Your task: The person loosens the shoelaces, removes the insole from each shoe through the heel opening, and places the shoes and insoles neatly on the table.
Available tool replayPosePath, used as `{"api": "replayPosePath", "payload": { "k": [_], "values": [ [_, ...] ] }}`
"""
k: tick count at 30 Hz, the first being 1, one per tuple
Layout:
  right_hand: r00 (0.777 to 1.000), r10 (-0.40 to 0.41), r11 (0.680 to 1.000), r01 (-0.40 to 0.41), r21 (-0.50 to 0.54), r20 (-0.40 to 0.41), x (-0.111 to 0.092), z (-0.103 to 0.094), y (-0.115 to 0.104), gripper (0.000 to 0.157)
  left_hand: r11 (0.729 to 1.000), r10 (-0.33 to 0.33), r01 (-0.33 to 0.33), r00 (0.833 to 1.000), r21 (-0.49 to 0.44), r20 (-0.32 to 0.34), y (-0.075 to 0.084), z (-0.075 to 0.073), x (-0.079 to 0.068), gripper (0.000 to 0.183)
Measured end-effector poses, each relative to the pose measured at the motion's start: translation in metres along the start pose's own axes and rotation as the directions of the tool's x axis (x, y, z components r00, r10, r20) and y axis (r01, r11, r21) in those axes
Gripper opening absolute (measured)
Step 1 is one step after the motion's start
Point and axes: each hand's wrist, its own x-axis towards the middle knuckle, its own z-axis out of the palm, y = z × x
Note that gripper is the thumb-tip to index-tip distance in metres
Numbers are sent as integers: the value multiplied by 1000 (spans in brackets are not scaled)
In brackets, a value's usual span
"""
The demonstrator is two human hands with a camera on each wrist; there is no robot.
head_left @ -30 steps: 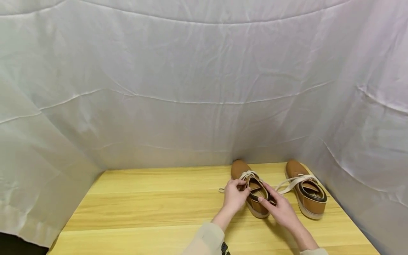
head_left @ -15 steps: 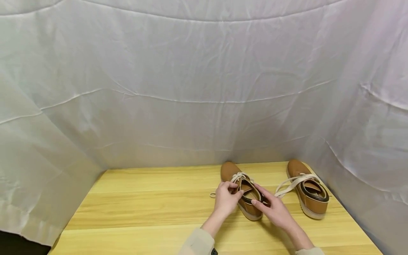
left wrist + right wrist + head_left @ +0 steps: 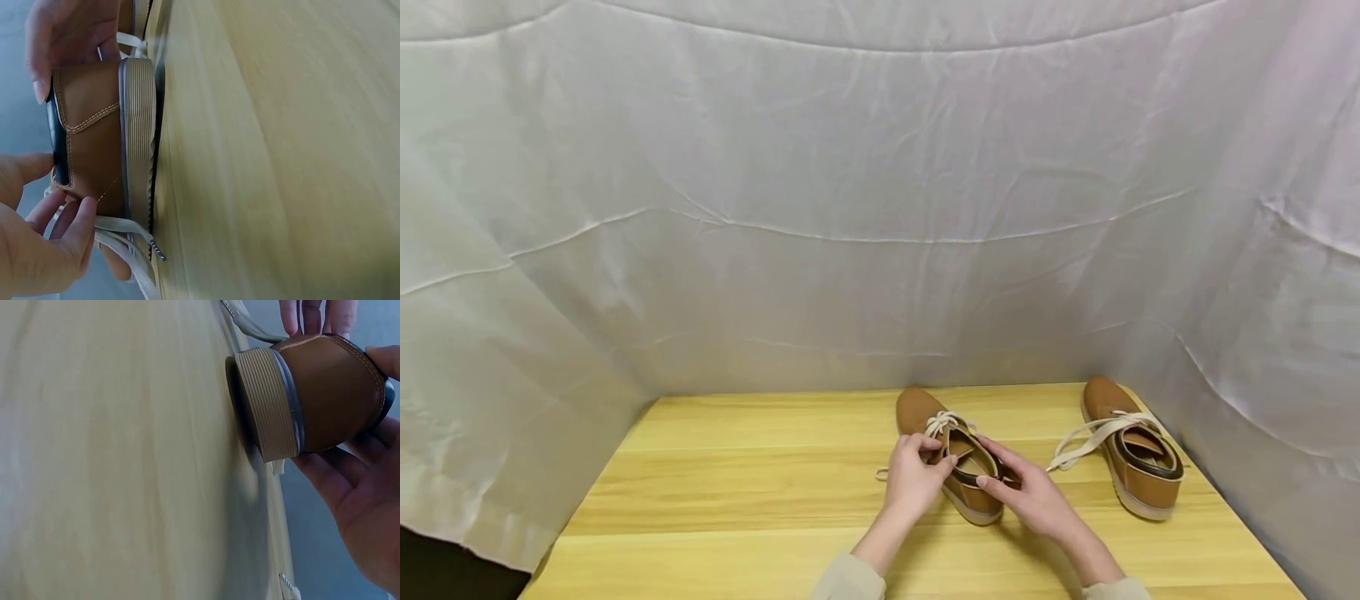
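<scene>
Fingers of the left hand [image 3: 912, 483] are curled round the near shoe [image 3: 951, 454] at its laced side, with the thumb hooked over the dark collar; in the left wrist view the fingertips [image 3: 80, 220] are seen pressed to the brown side panel just above the loose lace [image 3: 119, 228]. On the other side, the right hand [image 3: 1028, 497] is wrapped about the heel, its fingertips laid on the collar rim and its palm [image 3: 359, 506] cupped beneath the heel counter. The shoe is thus gripped from both flanks.

Compared with a second ago, this shoe has been slid leftward across the table [image 3: 737, 483], away from the second shoe [image 3: 1135, 454], which has been left unmoved near the right edge with its lace trailing. The gap between the two shoes has been widened noticeably, and both hands have been carried along with the moved shoe. Blur across the wood in the wrist views suggests that motion is in progress. The ribbed sole [image 3: 269, 406] is seen close to the tabletop; whether it is touching or slightly lifted cannot be told. It is judged that the shoe is being brought toward the middle of the table for handling.
</scene>
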Motion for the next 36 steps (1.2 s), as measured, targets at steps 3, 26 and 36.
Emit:
{"api": "replayPosePath", "payload": {
  "k": [3,26,36],
  "values": [
    [999,-14,1000,13,13,37,2,4,-1,62,1000,-4,5,1000,19,-4,-1,-8,-4,25],
    [959,-185,978,158,136,217,17,42,-12,58,975,23,-34,998,218,55,-13,-75,-31,29],
    [947,-188,969,135,206,259,15,62,-19,58,980,135,-139,990,145,40,-19,-129,-35,18]
  ]
}}
